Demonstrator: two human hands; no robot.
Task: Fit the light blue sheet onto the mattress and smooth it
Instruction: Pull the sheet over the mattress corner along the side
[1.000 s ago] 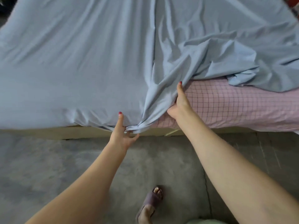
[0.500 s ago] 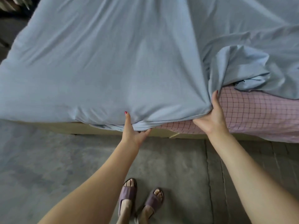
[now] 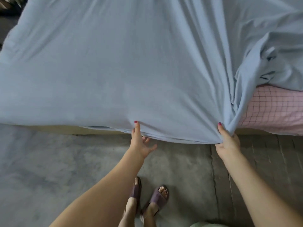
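Observation:
The light blue sheet [image 3: 114, 66] covers most of the mattress and hangs over its near side. My left hand [image 3: 139, 141] holds the sheet's lower hem, thumb on top and fingers under the edge. My right hand [image 3: 227, 141] grips a bunched fold of the hem further right. Beyond my right hand the mattress [image 3: 275, 112] shows bare, pink with a dark grid pattern. The sheet lies crumpled in folds at the upper right [image 3: 270, 59].
A pale bed base [image 3: 54, 130] shows under the sheet's edge at the left. Grey concrete floor [image 3: 49, 169] runs along the bed's near side. My feet in purple slippers [image 3: 157, 199] stand close to the bed.
Both hands have shifted right along the hem, pulling the sheet over more of the pink mattress. The bare pink area has shrunk toward the right. My feet have stepped sideways.

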